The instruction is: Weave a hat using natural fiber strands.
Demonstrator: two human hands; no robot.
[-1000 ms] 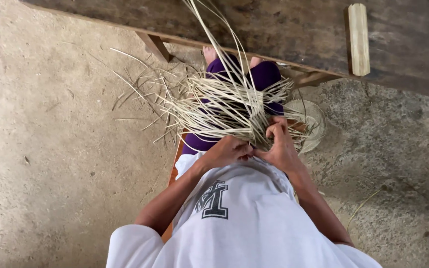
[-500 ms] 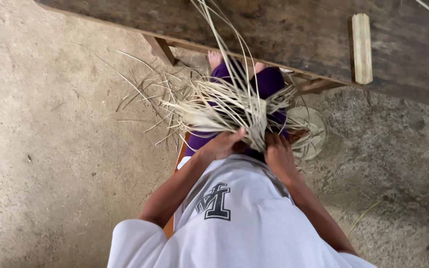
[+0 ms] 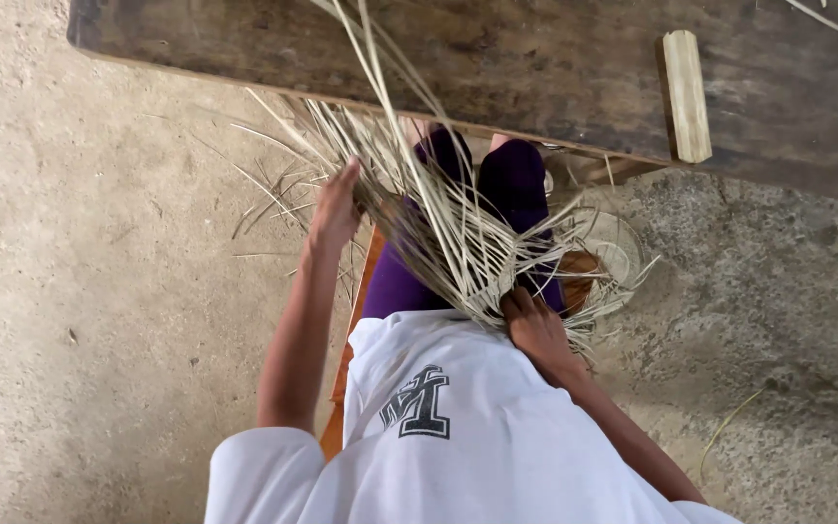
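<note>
Overhead view of a seated person working a bundle of pale straw strips (image 3: 438,228) across the lap. Left hand (image 3: 335,209) is extended forward and outward, fingers closed round the loose ends of several strips at the bundle's far left edge. Right hand (image 3: 532,325) sits close to the body, clenched on the woven base where the strips converge, just beside the right thigh. Strips fan from the right hand up and leftward toward the left hand, so their long axis runs diagonally between the two; the right hand is nearer the gathered root, the left hand nearer the free tips. A few strips rise past both hands toward the camera. Beyond the left hand lies a dark wooden bench (image 3: 555,58) bearing a pale wooden block (image 3: 686,95), oblong and upright in the frame. Right of the right hand, a round woven piece (image 3: 618,247) rests on the concrete floor (image 3: 99,291). Shirt carries a dark emblem (image 3: 419,400) on white; no packages or signs are visible.
</note>
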